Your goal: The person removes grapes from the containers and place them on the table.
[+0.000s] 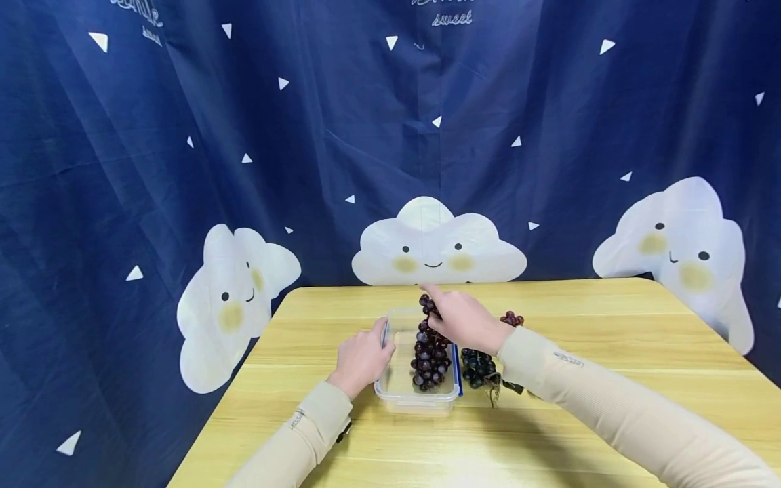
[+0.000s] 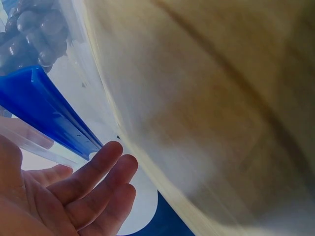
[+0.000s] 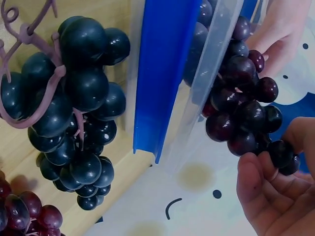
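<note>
A clear plastic container (image 1: 421,403) with blue side latches stands on the table. My left hand (image 1: 364,356) grips its left wall; in the left wrist view the blue latch (image 2: 47,110) hangs beside the outer fingers (image 2: 101,194). My right hand (image 1: 466,318) pinches the far end of a dark purple grape bunch (image 1: 430,359), whose near part hangs in or over the container; whether it touches the bottom cannot be told. The pinch between thumb and fingers (image 3: 253,184) shows in the right wrist view.
Right of the container lies a black grape bunch (image 3: 86,93) with a curly stem. Beyond it is a red grape bunch (image 3: 32,211), partly hidden by my right arm in the head view. A blue curtain (image 1: 427,156) with clouds hangs behind the wooden table (image 1: 293,366).
</note>
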A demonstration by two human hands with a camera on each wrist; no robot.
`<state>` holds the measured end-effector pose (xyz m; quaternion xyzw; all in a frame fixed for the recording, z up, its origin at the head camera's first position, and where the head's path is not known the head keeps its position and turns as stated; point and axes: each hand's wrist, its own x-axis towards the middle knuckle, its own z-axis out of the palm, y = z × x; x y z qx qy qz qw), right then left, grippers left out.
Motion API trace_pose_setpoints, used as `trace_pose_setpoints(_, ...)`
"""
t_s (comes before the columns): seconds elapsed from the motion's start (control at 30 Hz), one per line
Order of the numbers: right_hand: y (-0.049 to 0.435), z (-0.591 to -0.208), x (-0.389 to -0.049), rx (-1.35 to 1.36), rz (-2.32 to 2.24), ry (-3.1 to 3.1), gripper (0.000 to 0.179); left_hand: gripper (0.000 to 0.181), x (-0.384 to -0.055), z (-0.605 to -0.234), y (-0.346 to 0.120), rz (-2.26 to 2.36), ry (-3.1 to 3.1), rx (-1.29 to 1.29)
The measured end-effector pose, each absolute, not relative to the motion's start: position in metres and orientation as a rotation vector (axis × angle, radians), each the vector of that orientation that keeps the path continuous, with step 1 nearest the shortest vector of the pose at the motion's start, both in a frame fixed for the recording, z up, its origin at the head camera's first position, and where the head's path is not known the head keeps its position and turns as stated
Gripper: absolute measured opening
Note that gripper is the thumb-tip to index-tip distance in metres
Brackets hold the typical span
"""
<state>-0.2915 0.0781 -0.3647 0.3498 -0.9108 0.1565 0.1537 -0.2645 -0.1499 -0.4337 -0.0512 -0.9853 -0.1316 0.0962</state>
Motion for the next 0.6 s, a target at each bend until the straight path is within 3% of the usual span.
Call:
trace_pose_setpoints(0.07, 0.078, -0.364, -0.291, 0.956, 0.463, -2.631, 0.047, 0.058, -0.265, -0.433, -0.15, -0.393, -2.923, -0.153)
trace_pose_setpoints(0.27, 0.077, -0.36, -0.291, 0.899, 0.47, -2.62, 0.022, 0.057, -0.265, -0.434, -0.15, -0.385, -2.928, -0.15)
trace_pose_setpoints(0.6, 0.077, -0.352, -0.291, 0.932, 0.514, -2.5, 0.025, 0.057, -0.265, -0.434, -0.15, -0.369, -2.938, -0.131)
